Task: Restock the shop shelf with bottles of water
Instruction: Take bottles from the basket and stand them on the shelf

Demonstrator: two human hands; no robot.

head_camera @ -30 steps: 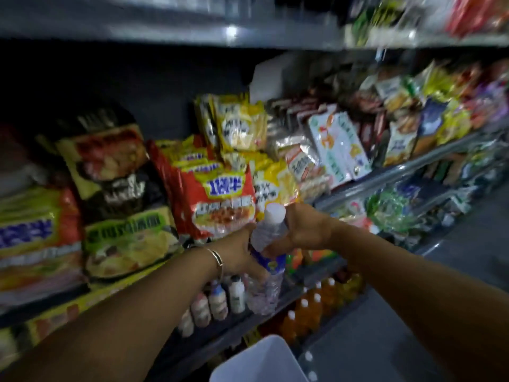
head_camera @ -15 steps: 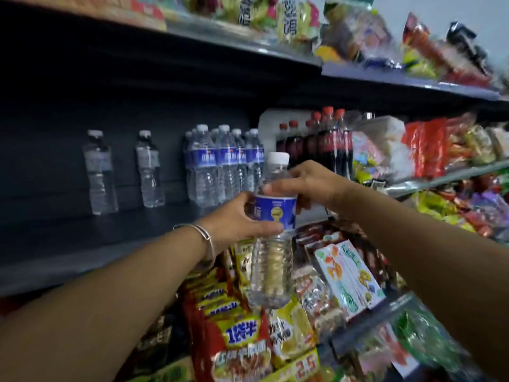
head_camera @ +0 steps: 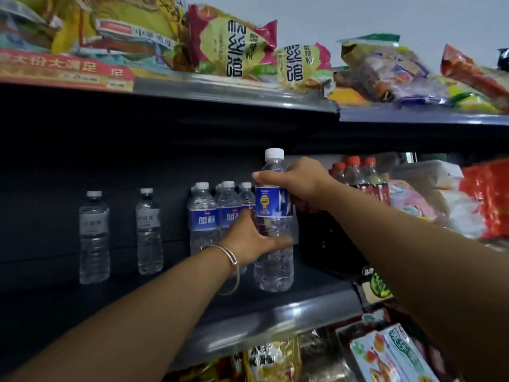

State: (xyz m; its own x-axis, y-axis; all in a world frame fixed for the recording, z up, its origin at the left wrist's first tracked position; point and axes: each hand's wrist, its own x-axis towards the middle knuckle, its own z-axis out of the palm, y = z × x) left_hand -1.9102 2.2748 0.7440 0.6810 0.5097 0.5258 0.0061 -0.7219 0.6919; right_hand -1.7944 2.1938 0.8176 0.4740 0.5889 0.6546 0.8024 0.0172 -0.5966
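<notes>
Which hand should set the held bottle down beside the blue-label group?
Right. The right hand grips the bottle round its shoulder from above, so it can probably lower it alone. The left hand only steadies the body.

Clear water bottle (blue label) upright on dark shelf.

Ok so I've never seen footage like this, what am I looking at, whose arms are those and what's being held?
There is no robot. A person wears a camera on the head, so you see their own arms reaching toward a shop shelf. The right hand grips a water bottle near its neck; the left hand, with a bracelet at the wrist, holds its middle. The bottle looks to be standing at the shelf's front. Behind it stand blue-labelled bottles, two paler bottles to the left, and red-capped bottles to the right.
</notes>
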